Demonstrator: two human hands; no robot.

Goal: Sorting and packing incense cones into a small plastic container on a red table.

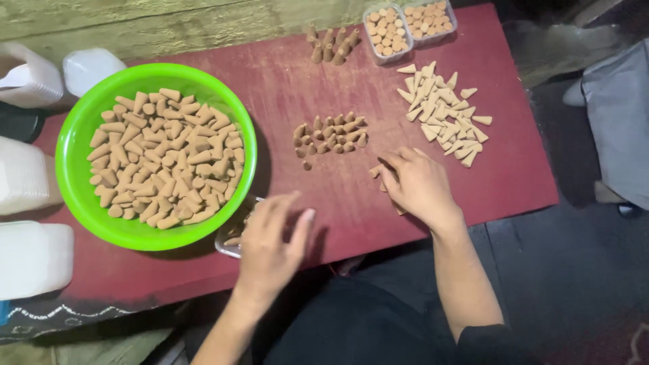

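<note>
R hand (418, 184) on cones (378, 172)

Quantities in view:

- Green bowl (76, 159): one, filled with tan cones (165, 159), too many to count.
- Clear plastic boxes (387, 32): two at the far edge, both packed with cones; a third clear box (230, 240) sits beside the bowl.
- Loose cone groups on the red board (514, 169): three, plus a few at the right hand (419, 184).
- White containers (30, 257): four.
- Hands: two, with the left hand (270, 247).
</note>
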